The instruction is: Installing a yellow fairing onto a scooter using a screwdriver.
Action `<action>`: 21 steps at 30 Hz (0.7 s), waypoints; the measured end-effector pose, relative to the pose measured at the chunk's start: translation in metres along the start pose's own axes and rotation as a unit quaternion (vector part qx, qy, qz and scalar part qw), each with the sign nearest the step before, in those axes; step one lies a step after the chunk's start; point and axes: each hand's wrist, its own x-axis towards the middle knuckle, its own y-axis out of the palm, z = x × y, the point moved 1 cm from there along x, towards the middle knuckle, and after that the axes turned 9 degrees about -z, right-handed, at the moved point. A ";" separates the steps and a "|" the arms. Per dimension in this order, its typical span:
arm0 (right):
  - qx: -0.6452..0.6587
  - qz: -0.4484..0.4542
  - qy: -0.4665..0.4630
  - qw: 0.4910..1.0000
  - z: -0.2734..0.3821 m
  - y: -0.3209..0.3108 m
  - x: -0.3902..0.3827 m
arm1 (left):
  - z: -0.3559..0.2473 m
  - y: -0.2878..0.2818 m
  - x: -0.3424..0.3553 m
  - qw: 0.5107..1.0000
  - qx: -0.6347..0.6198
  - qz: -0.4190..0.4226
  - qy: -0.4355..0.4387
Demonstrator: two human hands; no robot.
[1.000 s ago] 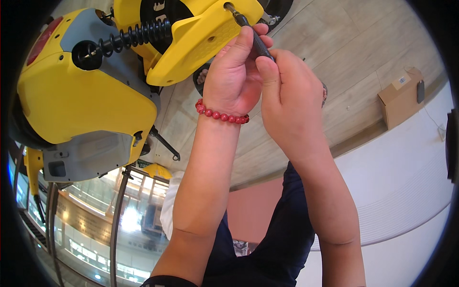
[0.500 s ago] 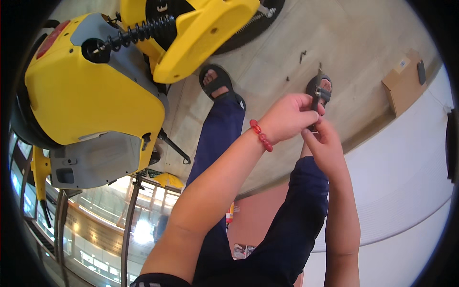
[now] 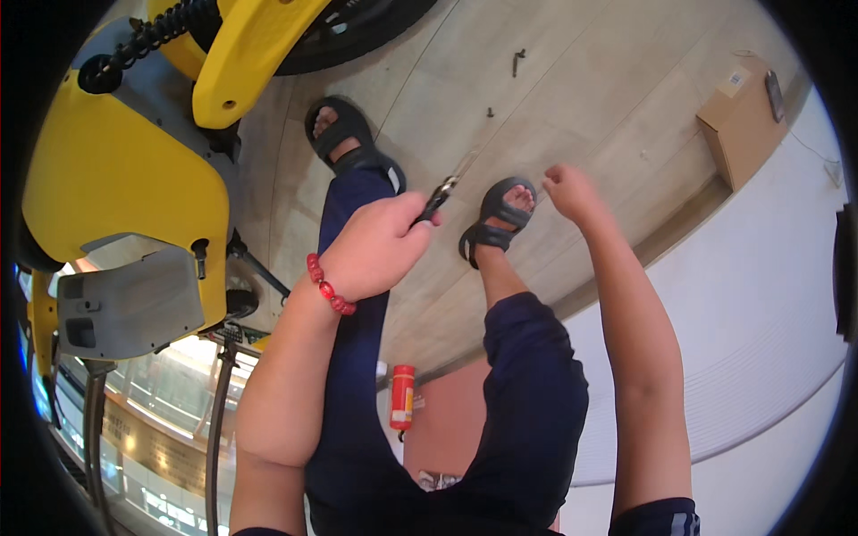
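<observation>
My left hand (image 3: 380,237), with a red bead bracelet (image 3: 329,290) at the wrist, is closed round a slim hand tool (image 3: 440,198) with a black handle and a shiny metal head. A thin, blurred shaft seems to run on from the head toward the far right; its exact kind does not show. Apart from it, my right hand (image 3: 574,195) is raised beyond my right foot, its fingers curled in and slightly smeared by motion. Whether anything small sits in those fingers is hidden. On the floor farther off lie a dark bent metal piece (image 3: 517,62) and a small dark screw-like part (image 3: 490,113).
A yellow and grey scooter (image 3: 125,170) fills the left, its black-tyred wheel (image 3: 357,36) at the top. At right, a cardboard box (image 3: 742,125) carries a dark flat object (image 3: 774,96) beside a white wall (image 3: 715,357). A red fire extinguisher (image 3: 403,397) shows between my legs.
My hands, together on the tool before, have parted. The left carries the tool leftward and the right has moved up. The view has shifted, bringing the fire extinguisher more fully into sight.
</observation>
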 end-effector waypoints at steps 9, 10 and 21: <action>0.096 -0.132 -0.074 0.984 -0.014 -0.013 0.067 | 0.033 0.048 0.086 0.945 0.292 0.055 0.137; 0.105 -0.170 -0.088 0.976 -0.015 -0.010 0.078 | 0.042 0.054 0.098 0.952 0.265 0.056 0.145; 0.119 -0.218 -0.231 0.941 0.048 -0.023 0.177 | 0.091 0.034 0.169 0.999 -0.003 -0.028 -0.020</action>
